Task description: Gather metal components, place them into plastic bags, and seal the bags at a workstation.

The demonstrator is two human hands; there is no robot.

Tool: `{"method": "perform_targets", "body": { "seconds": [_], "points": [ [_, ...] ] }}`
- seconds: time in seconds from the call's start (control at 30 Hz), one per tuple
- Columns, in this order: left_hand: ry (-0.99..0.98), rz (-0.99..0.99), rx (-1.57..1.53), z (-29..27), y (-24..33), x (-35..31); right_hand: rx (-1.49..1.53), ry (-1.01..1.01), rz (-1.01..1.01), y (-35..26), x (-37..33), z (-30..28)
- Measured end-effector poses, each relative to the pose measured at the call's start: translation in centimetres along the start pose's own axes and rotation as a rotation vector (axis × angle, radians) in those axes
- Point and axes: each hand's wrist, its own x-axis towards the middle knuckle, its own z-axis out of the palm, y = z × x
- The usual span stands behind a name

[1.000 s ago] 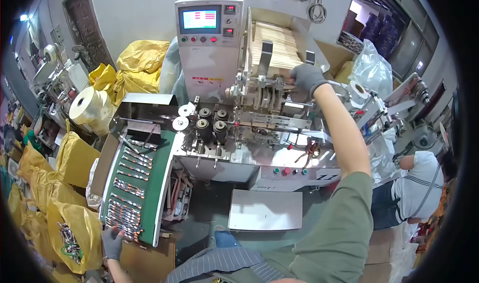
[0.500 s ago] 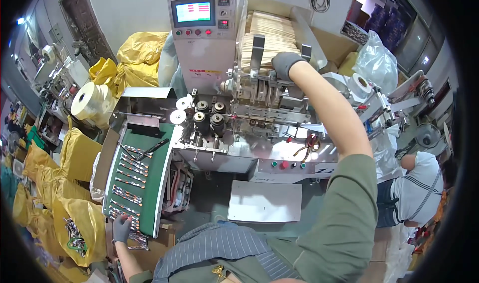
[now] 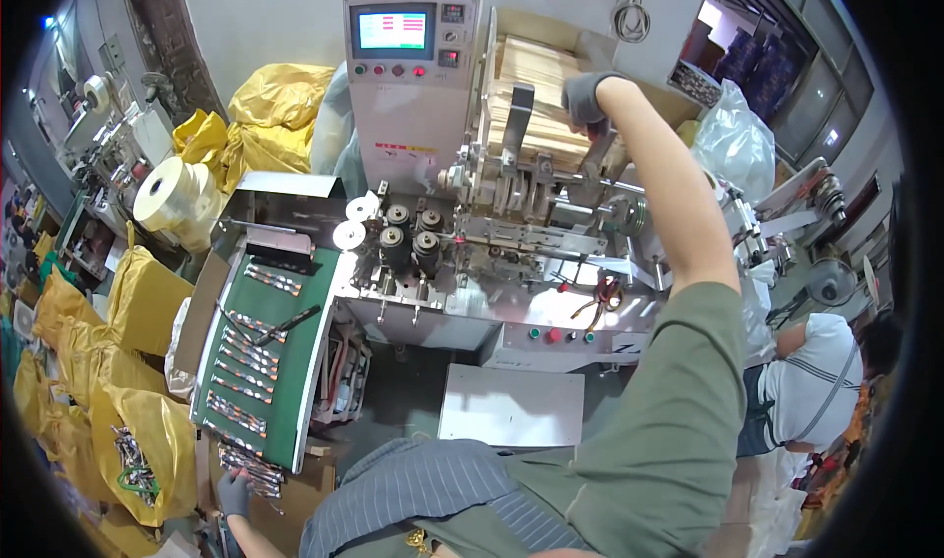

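Observation:
My right hand [image 3: 587,102], in a grey glove with the arm stretched out, is at the right end of a stack of thin pale wooden sticks [image 3: 536,61] in the machine's hopper. Its fingers are bent down and together beside a metal bracket; what they grip, if anything, is hidden. Low on the left, my left hand [image 3: 234,493], gloved with bare fingertips, is loosely cupped at the left ends of a pile of slim printed packets [image 3: 254,469]. That pile lies just past the lower end of a green conveyor belt [image 3: 300,361], which carries more packets in a row.
A control cabinet [image 3: 413,96] with a lit screen stands behind the rollers [image 3: 411,234]. Pliers [image 3: 602,300] lie on the machine bed. Yellow sacks [image 3: 138,302] crowd the left side; one opened sack holds packets. Another person [image 3: 811,381] is bent over at the right.
My right hand has moved up and away over the sticks. My left hand has come down off the belt's end to the packet pile. More packets show on the belt's upper part.

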Motion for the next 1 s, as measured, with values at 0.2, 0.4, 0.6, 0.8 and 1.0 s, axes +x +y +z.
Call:
{"method": "perform_targets", "body": {
  "seconds": [0.2,0.4,0.6,0.8,1.0],
  "points": [
    [-0.027,-0.041,-0.176,-0.1,-1.7,-1.6,0.366,0.287,-0.028,0.7,-0.9,-2.6],
    [0.109,0.381,-0.105,6.0,7.2,-0.7,1.328,0.279,-0.717,-2.6,-4.5,-0.5],
    [-0.440,0.771,-0.117,23.6,30.9,-8.1,1.436,-0.337,-0.896,-18.5,-11.2,11.6],
    [-0.838,0.563,-0.248,26.8,34.8,-12.5,1.505,-0.527,-0.825,-22.6,-12.4,18.0],
    [-0.845,0.312,-0.429,25.9,31.0,-11.7,1.276,-0.486,-0.953,-24.1,-13.1,19.9]
  ]
}}
